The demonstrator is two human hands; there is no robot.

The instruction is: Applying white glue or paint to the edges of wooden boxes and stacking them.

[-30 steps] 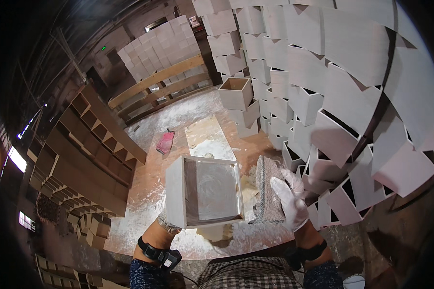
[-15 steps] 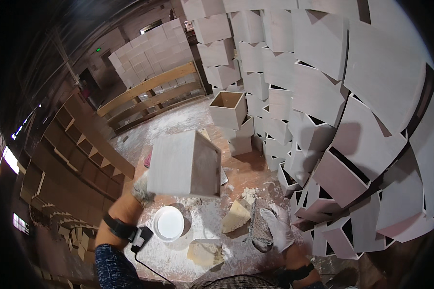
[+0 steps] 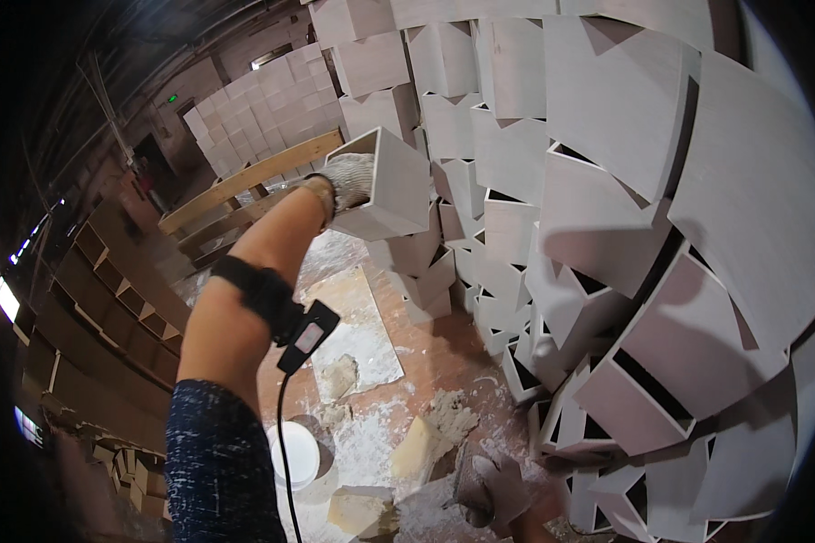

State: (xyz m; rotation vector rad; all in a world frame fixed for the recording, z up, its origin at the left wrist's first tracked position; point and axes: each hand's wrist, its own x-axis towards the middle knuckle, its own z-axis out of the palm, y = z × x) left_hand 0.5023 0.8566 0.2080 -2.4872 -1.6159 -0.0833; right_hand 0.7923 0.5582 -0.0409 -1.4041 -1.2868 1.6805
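My left hand [image 3: 349, 176], in a pale knit glove, reaches far forward into the open side of a white box [image 3: 400, 181] and bears it, its fingers partly hidden inside. The box is up against the stack and overlaps the boxes below; whether it rests on them I cannot tell. Low in the view, my right hand [image 3: 505, 484], gloved and in shadow, is closed on a grey pad [image 3: 471, 486] at the table. Beside it lie a yellowish foam chunk [image 3: 413, 449] and a crumbly beige lump [image 3: 451, 414].
Stacked white boxes [image 3: 611, 235] rise along the right. A round white tub [image 3: 295, 457], another foam chunk [image 3: 362, 511] and a powder-dusted board [image 3: 380, 339] lie on the reddish table [image 3: 453, 357]. Brown shelving [image 3: 109, 317] stands left; a wooden rail [image 3: 254, 179] runs behind.
My left hand has carried the box forward and up to the stack, turning its open side into view. The board beneath is uncovered. My right hand and the pad are lower in the view.
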